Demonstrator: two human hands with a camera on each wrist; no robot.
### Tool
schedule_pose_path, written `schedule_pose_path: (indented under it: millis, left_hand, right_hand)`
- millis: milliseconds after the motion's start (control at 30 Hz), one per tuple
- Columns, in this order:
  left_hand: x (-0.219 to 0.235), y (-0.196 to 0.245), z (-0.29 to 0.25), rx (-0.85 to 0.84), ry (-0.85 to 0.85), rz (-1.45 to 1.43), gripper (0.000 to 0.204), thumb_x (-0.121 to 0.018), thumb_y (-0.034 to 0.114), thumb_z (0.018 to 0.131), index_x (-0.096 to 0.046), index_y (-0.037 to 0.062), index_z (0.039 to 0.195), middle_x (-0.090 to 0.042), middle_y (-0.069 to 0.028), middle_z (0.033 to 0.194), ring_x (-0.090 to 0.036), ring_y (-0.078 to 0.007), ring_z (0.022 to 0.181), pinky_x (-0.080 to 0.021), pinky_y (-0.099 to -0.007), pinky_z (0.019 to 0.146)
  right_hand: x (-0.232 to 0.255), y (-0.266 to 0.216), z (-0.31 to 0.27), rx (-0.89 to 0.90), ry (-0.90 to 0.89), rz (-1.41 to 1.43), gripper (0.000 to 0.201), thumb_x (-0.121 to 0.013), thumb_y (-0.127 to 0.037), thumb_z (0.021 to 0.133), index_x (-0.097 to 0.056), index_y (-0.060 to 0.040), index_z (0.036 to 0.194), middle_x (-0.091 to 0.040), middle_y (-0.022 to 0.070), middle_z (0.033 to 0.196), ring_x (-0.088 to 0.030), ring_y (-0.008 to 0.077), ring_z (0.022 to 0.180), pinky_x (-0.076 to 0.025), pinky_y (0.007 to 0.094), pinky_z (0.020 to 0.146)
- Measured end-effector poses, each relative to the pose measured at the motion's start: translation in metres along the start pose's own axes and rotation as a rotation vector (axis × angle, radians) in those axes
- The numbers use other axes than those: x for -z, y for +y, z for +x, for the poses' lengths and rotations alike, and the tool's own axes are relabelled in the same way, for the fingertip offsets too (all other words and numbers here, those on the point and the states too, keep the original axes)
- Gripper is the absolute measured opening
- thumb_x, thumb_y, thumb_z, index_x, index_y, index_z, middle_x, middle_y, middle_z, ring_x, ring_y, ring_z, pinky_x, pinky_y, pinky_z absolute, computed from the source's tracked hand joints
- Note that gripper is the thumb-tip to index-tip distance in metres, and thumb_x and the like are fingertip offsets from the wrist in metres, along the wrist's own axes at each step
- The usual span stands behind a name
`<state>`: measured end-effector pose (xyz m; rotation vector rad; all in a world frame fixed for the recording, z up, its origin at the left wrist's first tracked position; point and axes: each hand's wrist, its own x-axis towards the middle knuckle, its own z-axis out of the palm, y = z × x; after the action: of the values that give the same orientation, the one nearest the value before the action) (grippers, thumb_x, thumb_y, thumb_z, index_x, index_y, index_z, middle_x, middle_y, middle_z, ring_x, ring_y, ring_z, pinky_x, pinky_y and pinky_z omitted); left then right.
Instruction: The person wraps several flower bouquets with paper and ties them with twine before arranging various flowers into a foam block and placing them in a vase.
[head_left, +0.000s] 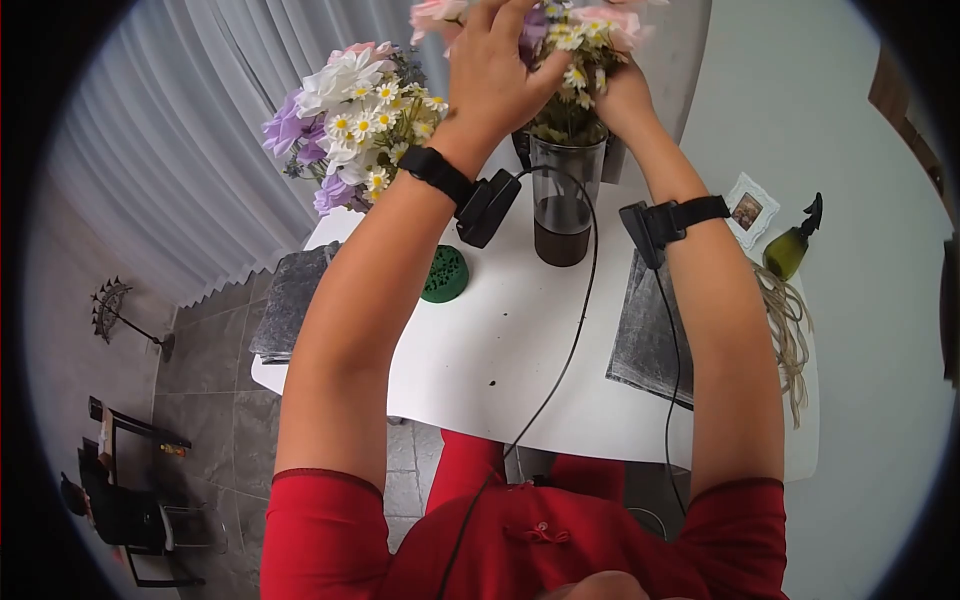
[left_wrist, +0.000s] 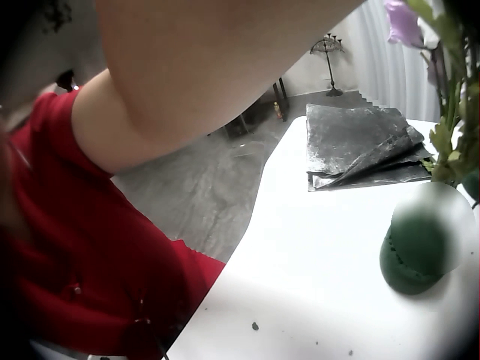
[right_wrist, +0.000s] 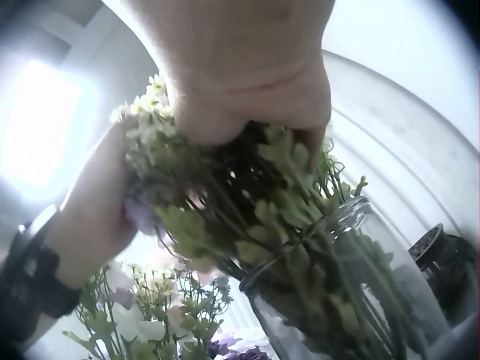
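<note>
In the head view my left hand rests against the pink and purple blooms, thumb spread from the fingers. My right hand grips the same bouquet from the right; its fingertips are hidden behind the blooms. Seen from the right wrist, that hand closes over the leafy stems just above the rim of a glass vase. The stems reach down into this tall vase, which is dark in its lower part. The left wrist view shows my forearm but not my hand.
A second bunch of white, purple and daisy flowers stands at the left. On the white table are a green pierced round piece, grey sheets, a dark grey stack, a framed picture, a green spray bottle and cords.
</note>
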<state>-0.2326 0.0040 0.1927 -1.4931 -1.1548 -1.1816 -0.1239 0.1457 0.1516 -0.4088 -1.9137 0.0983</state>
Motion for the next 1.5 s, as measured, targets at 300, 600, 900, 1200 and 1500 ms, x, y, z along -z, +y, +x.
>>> schedule_pose_path:
  millis: [300,600,900,1200,1500]
  left_hand:
    - [0.002,-0.009,-0.005,0.122,-0.159,-0.096,0.046,-0.062,0.024,0.084,-0.053,0.0044,0.125,-0.049,-0.0195,0.125,-0.053,-0.0364,0.11,-0.045,-0.0406,0.092]
    - [0.017,0.022,-0.013,0.055,0.177,0.157,0.047,-0.058,0.028,0.088,-0.051,0.0041,0.129,-0.05,-0.0209,0.129,-0.051,-0.0395,0.112,-0.043,-0.0475,0.093]
    - [0.143,0.084,-0.165,-0.13,-0.286,-0.576,0.037,-0.065,0.008,0.07,-0.062,0.0063,0.107,-0.061,-0.0148,0.106,-0.062,-0.0335,0.091,-0.052,-0.0418,0.08]
    - [0.145,-0.06,-0.293,1.047,-0.395,-0.245,0.08,-0.067,0.009,0.068,-0.03,-0.0009,0.139,-0.05,-0.0195,0.127,-0.054,-0.029,0.114,-0.045,-0.0383,0.095]
    - [0.104,-0.068,-0.314,1.155,-0.402,-0.552,0.086,-0.082,0.016,0.066,-0.038,-0.0039,0.137,-0.058,-0.0158,0.12,-0.058,-0.0254,0.107,-0.046,-0.0349,0.094]
  right_hand:
    - [0.009,0.011,-0.004,-0.447,0.129,0.505,0.044,-0.062,-0.025,0.085,-0.056,0.0009,0.12,-0.065,0.0094,0.11,-0.06,0.0204,0.1,-0.044,0.032,0.088]
    - [0.014,0.01,-0.045,-0.462,0.064,0.582,0.056,-0.072,-0.028,0.083,-0.051,-0.0004,0.127,-0.059,0.0096,0.121,-0.055,0.0195,0.109,-0.041,0.0302,0.095]
    - [-0.002,-0.001,-0.184,-0.481,0.411,0.665,0.032,-0.06,-0.012,0.091,-0.045,-0.0002,0.117,-0.055,0.0092,0.105,-0.053,0.0134,0.092,-0.045,0.0269,0.08]
    - [-0.111,-0.123,-0.23,-0.629,-0.69,0.844,0.044,-0.065,-0.02,0.087,-0.049,-0.001,0.123,-0.063,0.0095,0.104,-0.059,0.0175,0.096,-0.051,0.0311,0.074]
    - [-0.175,-0.139,-0.216,-0.528,-0.507,0.445,0.027,-0.062,-0.021,0.089,-0.06,0.0004,0.105,-0.068,0.0123,0.09,-0.066,0.0236,0.083,-0.05,0.0343,0.074]
